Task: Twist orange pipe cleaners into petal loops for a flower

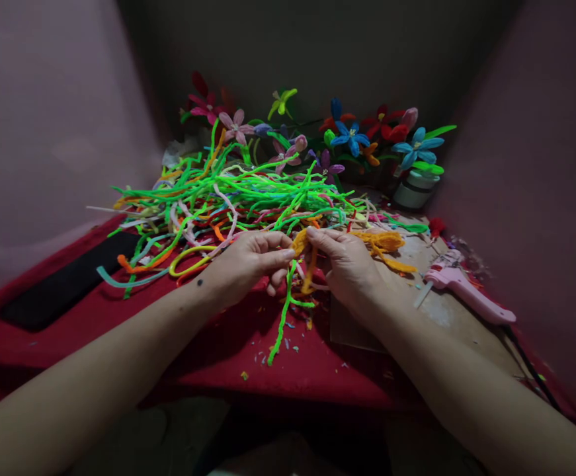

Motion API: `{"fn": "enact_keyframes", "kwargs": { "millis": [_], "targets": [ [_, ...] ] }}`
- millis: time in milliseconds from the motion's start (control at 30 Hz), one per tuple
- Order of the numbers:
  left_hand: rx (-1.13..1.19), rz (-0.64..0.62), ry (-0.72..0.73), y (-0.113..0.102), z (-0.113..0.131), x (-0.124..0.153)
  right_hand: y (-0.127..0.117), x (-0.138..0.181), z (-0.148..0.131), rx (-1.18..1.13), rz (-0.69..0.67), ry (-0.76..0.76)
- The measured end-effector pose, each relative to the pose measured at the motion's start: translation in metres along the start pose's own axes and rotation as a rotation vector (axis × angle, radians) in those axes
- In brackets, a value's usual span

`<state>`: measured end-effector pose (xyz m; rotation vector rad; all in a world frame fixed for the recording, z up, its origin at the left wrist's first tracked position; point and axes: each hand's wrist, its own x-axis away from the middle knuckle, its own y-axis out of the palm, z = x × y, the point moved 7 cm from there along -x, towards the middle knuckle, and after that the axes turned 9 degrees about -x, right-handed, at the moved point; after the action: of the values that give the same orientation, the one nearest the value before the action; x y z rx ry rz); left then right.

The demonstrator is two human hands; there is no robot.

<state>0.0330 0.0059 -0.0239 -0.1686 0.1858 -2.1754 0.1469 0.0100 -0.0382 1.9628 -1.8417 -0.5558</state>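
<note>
Between my two hands is an orange pipe-cleaner piece (300, 243), bent into a petal-like shape, with a loose orange strip hanging below it. My left hand (255, 258) pinches its left side between thumb and fingers. From the other side, my right hand (342, 261) pinches it near the top. A green pipe-cleaner stem (284, 320) with a short side branch hangs down under the hands; its upper end is hidden by the fingers. Just beyond my right hand lies a bundle of orange pipe cleaners (384, 243).
A tangled heap of pipe cleaners (248, 192), mostly green, covers the back. Behind it stand pipe-cleaner flowers (351, 137) and a jar (415, 190). A pink glue gun (469, 287) lies on cardboard (446, 337) at right. A black flat object (69, 281) rests on the red cloth (193, 363).
</note>
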Motion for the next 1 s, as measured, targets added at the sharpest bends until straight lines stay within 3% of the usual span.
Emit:
{"fn": "enact_keyframes", "kwargs": {
  "millis": [133, 300, 433, 667, 833, 1000],
  "targets": [
    [-0.021, 0.098, 0.073, -0.013, 0.005, -0.001, -0.002, 0.002, -0.002, 0.111, 0.021, 0.057],
    [0.029, 0.125, 0.030, -0.016, 0.002, -0.003, 0.008, 0.003, 0.004, 0.184, -0.147, 0.156],
    [0.002, 0.144, 0.045, -0.016, 0.005, -0.002, 0.010, 0.002, 0.005, 0.152, -0.189, 0.105],
    [-0.058, 0.128, 0.061, -0.011, 0.009, 0.000, 0.008, 0.005, -0.017, 0.082, -0.059, -0.170],
    [-0.079, 0.120, 0.041, -0.004, 0.007, 0.000, 0.008, 0.013, -0.029, 0.436, 0.052, -0.363],
    [-0.144, 0.146, 0.054, -0.002, 0.007, -0.001, 0.014, 0.024, -0.035, 0.701, 0.068, -0.590]
  ]
}}
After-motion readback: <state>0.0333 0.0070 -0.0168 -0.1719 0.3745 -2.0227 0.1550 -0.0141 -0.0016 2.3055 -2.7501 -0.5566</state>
